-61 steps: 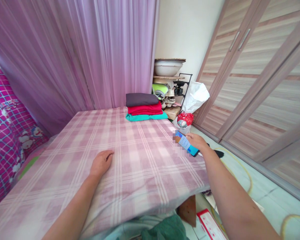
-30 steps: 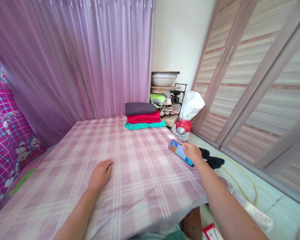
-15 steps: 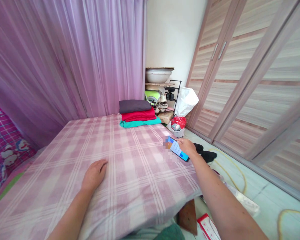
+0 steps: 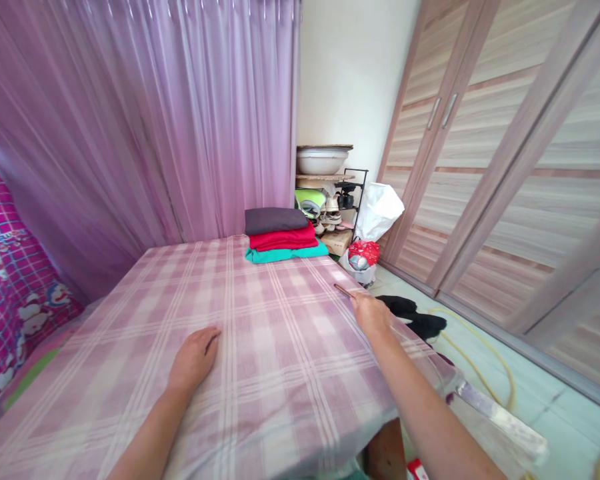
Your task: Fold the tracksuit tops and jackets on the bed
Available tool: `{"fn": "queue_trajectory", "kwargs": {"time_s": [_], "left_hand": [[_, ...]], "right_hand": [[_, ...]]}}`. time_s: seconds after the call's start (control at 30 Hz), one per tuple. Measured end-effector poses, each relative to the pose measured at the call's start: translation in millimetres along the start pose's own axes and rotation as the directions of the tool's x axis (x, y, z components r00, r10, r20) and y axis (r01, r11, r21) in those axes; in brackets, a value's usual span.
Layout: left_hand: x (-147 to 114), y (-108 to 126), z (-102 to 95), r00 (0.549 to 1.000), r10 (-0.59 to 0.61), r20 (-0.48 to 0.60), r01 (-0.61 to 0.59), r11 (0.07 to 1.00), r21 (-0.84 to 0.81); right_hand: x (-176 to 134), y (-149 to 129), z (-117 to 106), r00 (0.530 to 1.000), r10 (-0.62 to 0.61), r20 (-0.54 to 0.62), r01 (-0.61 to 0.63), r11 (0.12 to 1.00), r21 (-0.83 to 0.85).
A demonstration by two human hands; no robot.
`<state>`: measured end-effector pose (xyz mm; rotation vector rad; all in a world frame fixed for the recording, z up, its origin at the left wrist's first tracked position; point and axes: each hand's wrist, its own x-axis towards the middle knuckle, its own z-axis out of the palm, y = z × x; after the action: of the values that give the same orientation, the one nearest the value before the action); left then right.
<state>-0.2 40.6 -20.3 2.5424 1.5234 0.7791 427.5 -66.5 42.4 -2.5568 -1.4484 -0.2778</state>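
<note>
My right hand (image 4: 373, 313) grips a smartphone (image 4: 344, 290) near the table's right edge. Only a thin edge of the phone shows beyond my fingers, and its screen is out of sight. On the pink-and-white checked tablecloth (image 4: 260, 373) rests my left hand (image 4: 195, 357), palm down, nothing in it, its fingers lying on the cloth and partly hidden. At the far edge sits a stack of folded cloths: dark grey (image 4: 276, 219) on top, red (image 4: 283, 237) in the middle, teal (image 4: 286, 253) at the bottom.
A purple curtain (image 4: 220, 120) hangs behind the table. Beyond the right corner stand a shoe rack (image 4: 363, 200) with a white basin (image 4: 323, 161) above it, and plastic bags (image 4: 379, 212). A wooden wardrobe (image 4: 480, 160) lines the right side; a yellow hose (image 4: 485, 357) lies on the floor.
My right hand has tilted the phone, so its lit screen no longer shows, only an edge. My left hand stays on the cloth. The view has shifted slightly.
</note>
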Motion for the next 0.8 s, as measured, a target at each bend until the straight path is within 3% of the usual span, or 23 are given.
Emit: {"fn": "queue_trajectory", "kwargs": {"time_s": [0.23,0.4,0.57,0.7,0.8], "left_hand": [[-1.4,5.4,-4.5,1.000,-0.013,0.013,0.013,1.000,-0.019],[-2.2,4.8,-1.8,1.000,-0.021,-0.004,0.021,0.999,-0.041],[-3.6,2.8,1.2,1.000,-0.006,-0.006,0.006,1.000,-0.027],[-6.1,3.0,3.3,0.999,-0.034,-0.021,0.035,0.998,0.043],[-4.6,5.8,-2.7,0.997,-0.056,0.045,0.051,0.995,0.090]], "right_hand": [[-9.7,-7.3,37.5,0.997,-0.069,-0.043,0.070,0.997,0.020],[-5.8,-10.7,33.8,0.997,-0.077,-0.028,0.077,0.997,-0.004],[-0.2,-51.4,24.6,0.974,-0.219,-0.052,0.220,0.975,0.030],[16.8,-100.0,29.6,0.960,-0.280,-0.027,0.278,0.933,0.227],[39.4,-129.2,42.7,0.977,-0.211,0.008,0.174,0.826,0.536]]}}
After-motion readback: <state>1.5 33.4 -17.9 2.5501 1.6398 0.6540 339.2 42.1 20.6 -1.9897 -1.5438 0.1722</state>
